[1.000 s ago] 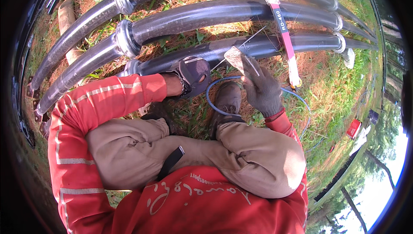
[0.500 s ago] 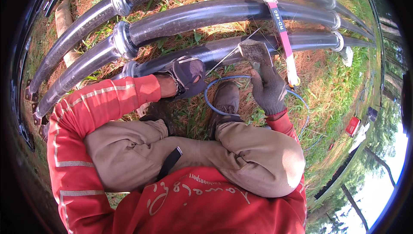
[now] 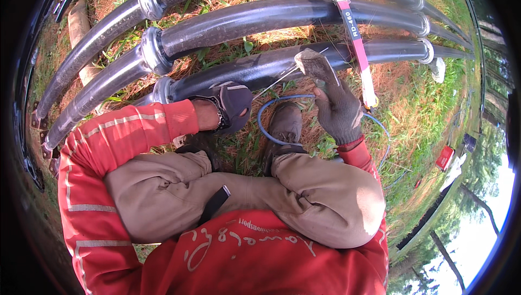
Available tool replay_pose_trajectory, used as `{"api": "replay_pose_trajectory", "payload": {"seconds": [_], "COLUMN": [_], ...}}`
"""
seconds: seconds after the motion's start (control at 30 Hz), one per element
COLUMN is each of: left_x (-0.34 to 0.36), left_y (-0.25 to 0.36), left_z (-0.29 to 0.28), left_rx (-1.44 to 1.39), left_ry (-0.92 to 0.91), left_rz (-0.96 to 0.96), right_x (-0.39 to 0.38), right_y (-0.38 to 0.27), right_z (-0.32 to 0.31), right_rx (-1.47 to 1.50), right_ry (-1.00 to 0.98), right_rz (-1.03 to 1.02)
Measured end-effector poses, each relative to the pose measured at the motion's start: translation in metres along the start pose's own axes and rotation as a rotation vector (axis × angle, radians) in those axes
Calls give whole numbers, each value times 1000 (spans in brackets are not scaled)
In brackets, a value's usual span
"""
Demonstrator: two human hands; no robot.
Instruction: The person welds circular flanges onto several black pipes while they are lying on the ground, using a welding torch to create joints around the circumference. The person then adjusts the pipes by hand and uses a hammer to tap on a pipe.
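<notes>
My left hand (image 3: 233,109), in a dark purple-grey glove, is closed around the near end of a thin pale welding rod (image 3: 278,82). The rod slants up to the right, over the nearest black pipe (image 3: 233,74). My right hand (image 3: 337,111) wears a grey knit glove with the thumb bare. It grips a worn, grey-brown flat piece (image 3: 315,64), like a pad or folded cloth, whose kind I cannot make out. That piece lies against the rod's far part. To its right, an opened red-and-black packet of welding rods (image 3: 359,51) rests across the pipes.
Two more black pipes (image 3: 249,21) with metal collars (image 3: 156,51) run behind. A blue cable (image 3: 262,127) loops around my boot (image 3: 285,121) on grass and pine needles. A log (image 3: 77,24) lies far left; a small red box (image 3: 445,158) sits on the right.
My left hand has shifted slightly left and nearer, with the rod. The flat piece in my right hand has tilted and moved a little left. The packet has not moved.
</notes>
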State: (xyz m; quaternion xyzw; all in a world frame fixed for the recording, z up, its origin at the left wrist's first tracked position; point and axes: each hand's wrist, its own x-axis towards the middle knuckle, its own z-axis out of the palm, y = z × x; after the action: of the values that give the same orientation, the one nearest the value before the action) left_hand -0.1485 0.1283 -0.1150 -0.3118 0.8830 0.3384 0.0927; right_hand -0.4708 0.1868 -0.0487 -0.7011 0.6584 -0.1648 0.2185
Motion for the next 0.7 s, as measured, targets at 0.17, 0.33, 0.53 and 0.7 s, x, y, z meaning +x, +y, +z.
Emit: {"api": "replay_pose_trajectory", "payload": {"seconds": [0.17, 0.33, 0.53, 0.7], "left_x": [6, 3, 2, 12], "left_y": [3, -10, -26, -24], "left_z": [-6, 12, 18, 10], "left_rx": [17, 23, -258, -215], "left_ry": [-158, -149, -95, -178], "left_rz": [-40, 10, -70, -102], "right_x": [0, -3, -2, 4], "right_y": [3, 9, 17, 15], "right_z": [-1, 10, 1, -11], "right_rx": [-71, 47, 69, -43], "right_ry": [-42, 100, 85, 35], "right_rz": [3, -13, 42, 44]}}
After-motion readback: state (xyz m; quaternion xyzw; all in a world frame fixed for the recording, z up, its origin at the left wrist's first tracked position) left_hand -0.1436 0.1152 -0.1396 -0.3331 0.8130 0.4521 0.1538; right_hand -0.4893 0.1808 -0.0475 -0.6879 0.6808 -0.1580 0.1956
